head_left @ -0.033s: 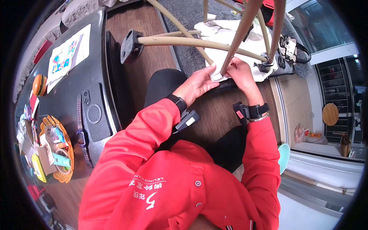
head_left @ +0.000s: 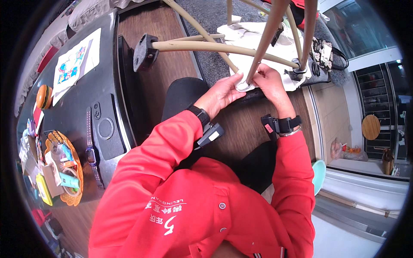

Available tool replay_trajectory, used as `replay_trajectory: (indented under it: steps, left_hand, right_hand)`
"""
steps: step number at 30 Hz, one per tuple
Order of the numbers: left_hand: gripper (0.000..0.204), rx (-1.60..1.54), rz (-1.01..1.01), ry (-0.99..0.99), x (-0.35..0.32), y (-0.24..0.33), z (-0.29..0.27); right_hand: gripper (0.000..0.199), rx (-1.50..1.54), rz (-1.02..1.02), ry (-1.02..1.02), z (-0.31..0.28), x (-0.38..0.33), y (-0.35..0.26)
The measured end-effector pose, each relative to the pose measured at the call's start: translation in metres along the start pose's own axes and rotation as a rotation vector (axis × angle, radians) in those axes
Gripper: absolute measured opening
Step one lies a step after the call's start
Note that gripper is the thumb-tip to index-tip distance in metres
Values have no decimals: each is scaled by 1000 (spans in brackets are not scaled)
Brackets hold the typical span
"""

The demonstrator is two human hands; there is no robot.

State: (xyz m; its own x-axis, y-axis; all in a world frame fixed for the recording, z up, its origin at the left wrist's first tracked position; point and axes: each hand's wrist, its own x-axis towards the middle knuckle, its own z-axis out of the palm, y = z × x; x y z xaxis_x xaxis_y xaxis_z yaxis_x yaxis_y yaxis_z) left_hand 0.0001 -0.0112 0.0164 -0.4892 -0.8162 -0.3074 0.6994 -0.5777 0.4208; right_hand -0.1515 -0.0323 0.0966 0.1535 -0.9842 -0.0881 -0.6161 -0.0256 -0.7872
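Orange basket point(head_left: 71, 199) lower left, packed with small stuff incl. a teal item point(head_left: 69, 180), and clear plastic bag point(head_left: 360, 155) at far right with something orange inside. Basket on black table point(head_left: 79, 118), wooden floor point(head_left: 238, 129) mid-frame, grey woven surface point(head_left: 206, 26) upper centre under white cloth point(head_left: 248, 32). Left hand point(head_left: 219, 95) pinches cloth edge at foot of tan tube point(head_left: 263, 45), upper centre; right hand point(head_left: 272, 85) fingers narrow, curled beside tube, can't tell on what.
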Motion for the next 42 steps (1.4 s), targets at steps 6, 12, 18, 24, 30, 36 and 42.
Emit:
replay_trajectory:
  steps: [6,12,18,24,30,36,42]
  left_hand:
    - [35,57,69,21,2,-3,8]
    - [33,134,101,56,4,-7,9]
    - [30,168,62,50,8,-6,0]
    - [28,216,54,86,5,-3,1]
    - [28,237,63,59,3,-1,2]
    - [26,241,30,84,3,0,-2]
    - [29,252,2,76,3,5,-8]
  right_hand:
    - [21,-215,-32,19,-4,-3,5]
    - [19,-265,-62,14,-4,-6,4]
    - [23,-231,-133,144,-28,-5,2]
    - [22,-356,-312,120,-17,-8,-2]
    - [25,-510,-548,235,-6,20,3]
    - [22,-379,-580,3,-6,35,9]
    - [26,-437,-403,-51,-18,33,7]
